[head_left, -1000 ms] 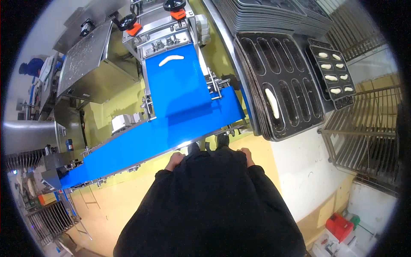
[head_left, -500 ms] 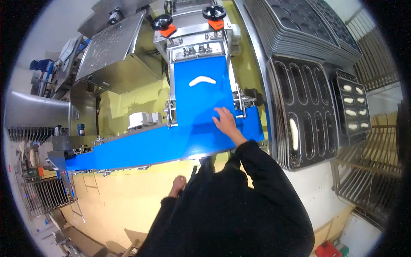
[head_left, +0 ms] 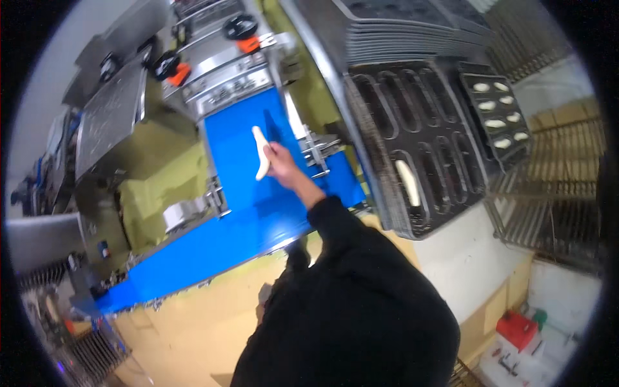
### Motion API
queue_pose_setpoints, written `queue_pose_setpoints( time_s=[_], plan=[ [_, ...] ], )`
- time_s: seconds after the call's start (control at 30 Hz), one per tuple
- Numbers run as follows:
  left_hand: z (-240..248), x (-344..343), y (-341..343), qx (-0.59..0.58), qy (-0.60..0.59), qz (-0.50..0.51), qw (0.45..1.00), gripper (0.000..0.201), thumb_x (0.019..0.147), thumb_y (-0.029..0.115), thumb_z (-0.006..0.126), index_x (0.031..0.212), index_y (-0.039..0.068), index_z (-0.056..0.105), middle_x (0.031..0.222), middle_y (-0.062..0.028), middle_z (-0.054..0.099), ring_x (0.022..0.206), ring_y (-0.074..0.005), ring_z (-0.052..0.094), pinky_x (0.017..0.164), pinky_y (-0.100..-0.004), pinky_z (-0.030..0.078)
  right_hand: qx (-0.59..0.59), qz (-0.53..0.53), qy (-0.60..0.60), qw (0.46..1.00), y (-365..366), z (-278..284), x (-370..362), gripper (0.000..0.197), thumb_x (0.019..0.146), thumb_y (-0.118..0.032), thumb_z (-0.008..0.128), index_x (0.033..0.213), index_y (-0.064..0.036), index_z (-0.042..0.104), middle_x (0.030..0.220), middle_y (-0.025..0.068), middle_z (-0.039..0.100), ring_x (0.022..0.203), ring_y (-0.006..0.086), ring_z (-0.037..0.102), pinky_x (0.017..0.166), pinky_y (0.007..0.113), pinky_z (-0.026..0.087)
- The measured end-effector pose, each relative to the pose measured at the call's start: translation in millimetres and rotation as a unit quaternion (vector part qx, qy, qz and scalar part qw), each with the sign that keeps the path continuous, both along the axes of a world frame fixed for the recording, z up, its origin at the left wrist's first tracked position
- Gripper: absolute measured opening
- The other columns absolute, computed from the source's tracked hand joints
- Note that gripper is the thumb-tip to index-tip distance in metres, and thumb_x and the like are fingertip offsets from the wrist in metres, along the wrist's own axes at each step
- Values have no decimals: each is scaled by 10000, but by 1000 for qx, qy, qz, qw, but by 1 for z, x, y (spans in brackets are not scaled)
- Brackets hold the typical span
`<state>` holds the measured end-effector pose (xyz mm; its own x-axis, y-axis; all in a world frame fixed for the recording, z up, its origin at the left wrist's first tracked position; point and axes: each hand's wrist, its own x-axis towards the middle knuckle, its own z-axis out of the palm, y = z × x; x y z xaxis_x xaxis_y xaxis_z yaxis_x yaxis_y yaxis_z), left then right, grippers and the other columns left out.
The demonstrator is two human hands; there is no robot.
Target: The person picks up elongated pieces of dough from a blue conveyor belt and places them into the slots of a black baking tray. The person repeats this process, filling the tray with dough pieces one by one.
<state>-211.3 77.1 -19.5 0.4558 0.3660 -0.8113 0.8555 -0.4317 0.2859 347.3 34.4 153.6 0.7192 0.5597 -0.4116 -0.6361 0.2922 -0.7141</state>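
Observation:
My right hand [head_left: 278, 161] is closed around the middle of a long white dough piece [head_left: 259, 137], held above the blue conveyor belt [head_left: 225, 142]. The dough stands roughly upright in the picture, bent a little, with both ends sticking out past my fingers. To the right lies a dark baking tray [head_left: 412, 132] with long oval moulds. One mould in its near left corner holds another dough strip [head_left: 407, 182]. I cannot see my left hand; my dark clothing fills the lower middle.
A longer blue belt [head_left: 193, 255] crosses in front of me toward the left. Behind the belt stands a metal machine with black handwheels [head_left: 240, 27]. At the right sit a smaller tray [head_left: 495, 116] with several short dough pieces and a tall stack of trays [head_left: 412, 45].
My right hand has reached forward and taken hold of the dough piece that lay on the belt, turning it upright. The view has swung right, and my left hand has left the picture.

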Motion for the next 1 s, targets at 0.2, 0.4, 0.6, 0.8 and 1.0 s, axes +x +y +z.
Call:
queue_pose_setpoints(
  time_s=[0.2, 0.4, 0.6, 0.8, 1.0],
  plan=[
    [7, 116, 39, 18, -80, -42, 996, 261, 765, 296, 583, 796, 50, 665, 764, -146, 657, 676, -243, 639, 632, -362, 488, 93, -181, -144, 969, -223, 119, -45, 350, 937, -306, 473, 1179, -54, 482, 859, 45, 558, 640, 101, 521, 552, 227, 443],
    [36, 240, 10, -78, -185, -37, 979, 231, 805, 202, 576, 892, -9, 613, 717, -99, 626, 620, -180, 606, 575, -311, 484, -452, -357, -368, 730, -366, 166, -28, 284, 918, -228, 504, 1107, -21, 548, 845, 101, 560, 772, 182, 551, 692, 302, 428],
    [54, 267, -27, -145, -195, -21, 970, 235, 823, 191, 577, 921, -22, 598, 763, -93, 625, 626, -168, 606, 587, -285, 505, -747, -137, -358, 543, -393, 150, -37, 376, 831, -244, 583, 1153, -53, 555, 1038, 186, 570, 955, 364, 552, 818, 435, 443],
    [52, 218, 4, -73, -154, 79, 982, 223, 780, 197, 572, 862, -5, 619, 722, -114, 638, 598, -176, 620, 581, -300, 496, -597, -300, -399, 628, -375, 169, -42, 305, 777, -68, 642, 1073, -12, 597, 951, 141, 602, 757, 213, 593, 701, 304, 479],
    [39, 145, 21, 86, -158, -17, 984, 253, 751, 243, 569, 832, 19, 652, 784, -173, 655, 765, -297, 641, 705, -387, 497, -325, -120, -418, 840, -263, 136, -69, 216, 778, -88, 671, 979, -16, 636, 783, 25, 621, 668, 70, 549, 603, 231, 445]
  ],
)
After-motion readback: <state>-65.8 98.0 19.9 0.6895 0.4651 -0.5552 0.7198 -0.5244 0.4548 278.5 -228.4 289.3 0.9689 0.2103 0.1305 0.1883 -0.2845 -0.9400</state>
